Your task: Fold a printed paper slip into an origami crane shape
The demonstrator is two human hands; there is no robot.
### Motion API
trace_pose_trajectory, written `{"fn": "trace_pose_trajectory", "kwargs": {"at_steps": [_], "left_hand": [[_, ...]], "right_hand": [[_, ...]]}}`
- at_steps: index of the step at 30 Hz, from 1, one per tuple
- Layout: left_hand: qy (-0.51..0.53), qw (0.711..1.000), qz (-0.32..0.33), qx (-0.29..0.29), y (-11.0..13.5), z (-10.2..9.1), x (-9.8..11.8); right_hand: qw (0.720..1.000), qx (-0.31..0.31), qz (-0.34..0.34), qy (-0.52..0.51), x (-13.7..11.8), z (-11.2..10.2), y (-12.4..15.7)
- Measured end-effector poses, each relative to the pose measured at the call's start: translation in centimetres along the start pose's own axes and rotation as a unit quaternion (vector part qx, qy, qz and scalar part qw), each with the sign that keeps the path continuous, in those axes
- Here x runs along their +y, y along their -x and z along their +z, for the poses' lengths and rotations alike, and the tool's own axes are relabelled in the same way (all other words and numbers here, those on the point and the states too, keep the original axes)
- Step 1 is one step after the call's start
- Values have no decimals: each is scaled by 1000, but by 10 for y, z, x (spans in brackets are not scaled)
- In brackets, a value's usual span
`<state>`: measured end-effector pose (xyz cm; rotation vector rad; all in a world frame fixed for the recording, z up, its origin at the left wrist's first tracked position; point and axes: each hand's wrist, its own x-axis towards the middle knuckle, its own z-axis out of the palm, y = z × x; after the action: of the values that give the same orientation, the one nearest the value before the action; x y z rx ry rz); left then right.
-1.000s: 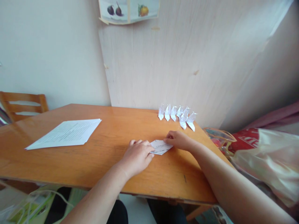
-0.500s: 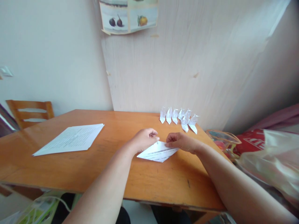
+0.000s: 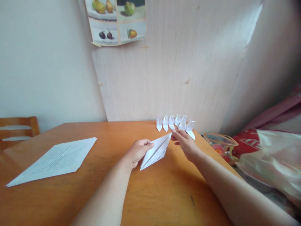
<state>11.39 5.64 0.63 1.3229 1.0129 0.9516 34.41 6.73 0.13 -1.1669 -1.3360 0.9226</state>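
Observation:
A folded sheet of printed paper, kite-shaped with a crease along its length, is held tilted above the table. My left hand grips its left edge, thumb on top and fingers beneath. At the upper right tip, my right hand pinches the paper between thumb and forefinger. Beyond my right hand, several small folded paper figures with pointed tips stand in a row near the table's far edge; my fingers partly hide some of them.
A stack of printed sheets lies on the left of the wooden table. To the right, past the edge, are a clear plastic container and a whitish plastic bag. A wooden chair stands at the far left. Fruit pictures hang on the wall.
The folded paper has been lifted and turned, its right tip now pointing up and away. My left hand has shifted to its left edge, my right to the tip. The camera view has shifted.

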Motion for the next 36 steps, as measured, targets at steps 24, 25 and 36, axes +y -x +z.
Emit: {"fn": "trace_pose_trajectory", "kwargs": {"at_steps": [24,25,36], "left_hand": [[176,984,-27,-27,0,29,-6],[176,984,-25,-28,0,30,-5],[139,989,-21,-45,11,39,3]], "right_hand": [[973,-158,46,-164,10,26,12],[973,-157,47,-165,9,26,13],[959,-170,68,-218,1,23,15]]}}
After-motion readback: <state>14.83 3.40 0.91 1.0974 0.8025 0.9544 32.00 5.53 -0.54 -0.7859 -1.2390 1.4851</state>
